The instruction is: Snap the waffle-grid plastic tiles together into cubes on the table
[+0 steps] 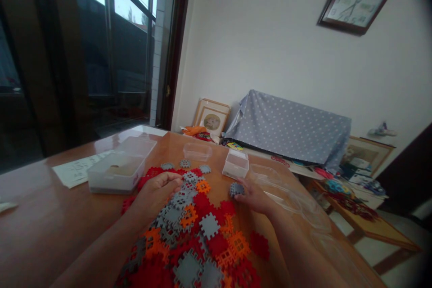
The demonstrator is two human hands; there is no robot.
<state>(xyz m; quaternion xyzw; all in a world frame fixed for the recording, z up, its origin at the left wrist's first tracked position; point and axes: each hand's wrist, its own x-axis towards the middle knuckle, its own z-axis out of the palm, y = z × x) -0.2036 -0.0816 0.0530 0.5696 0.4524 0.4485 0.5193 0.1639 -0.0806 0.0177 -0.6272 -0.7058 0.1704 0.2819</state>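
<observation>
A heap of red, grey and orange interlocking plastic tiles [209, 226] with notched edges spreads over the table in front of me. My left hand [158, 192] is at the heap's far left side, fingers curled together, its fingertips beside a grey tile; what they hold, if anything, is hidden. To the right of the heap, my right hand [251, 194] grips a small stack of grey interlocking tiles [236, 190] between thumb and fingers, close to the tabletop. A few loose grey tiles [185, 163] lie beyond the heap.
A translucent plastic box [116, 173] stands on a paper sheet [69, 175] at the left. Behind the heap are a clear tray [198, 152] and a white box [235, 164]. Clear plastic containers [286, 195] line the table's right side, near my right forearm.
</observation>
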